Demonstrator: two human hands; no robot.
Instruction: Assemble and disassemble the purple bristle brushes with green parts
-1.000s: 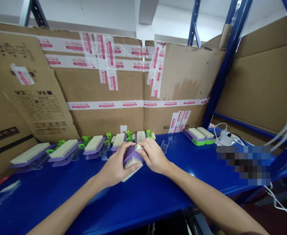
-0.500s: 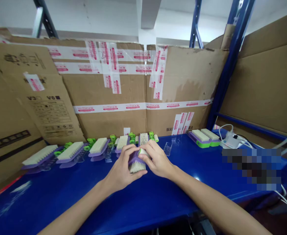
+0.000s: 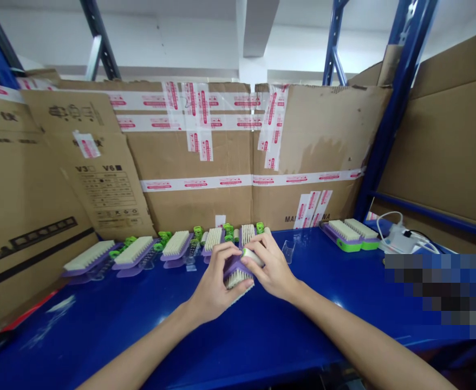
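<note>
Above the front of the blue table, my left hand (image 3: 212,288) is wrapped round a purple brush (image 3: 238,279), its pale bristles facing down and toward me. The thumb lies along the bristle side. My right hand (image 3: 277,273) pinches a small whitish cylinder with a green end (image 3: 254,257) against the top of the brush. My fingers hide part of the brush and where the two pieces meet. Just behind my hands another purple brush (image 3: 247,233) lies bristles up, with a green clip-like part (image 3: 260,228) beside it.
A row of brushes (image 3: 134,252) with green parts and clear plastic pieces (image 3: 191,259) runs along the back left. A clear piece (image 3: 288,251) lies right of my hands. Green-edged brushes (image 3: 349,236) and a white power strip (image 3: 404,240) sit at right. Cardboard (image 3: 197,206) walls the back.
The camera view has turned left, so the scene sits further right in the picture. Both hands keep their hold on the brush and the whitish cylinder, with little visible movement.
</note>
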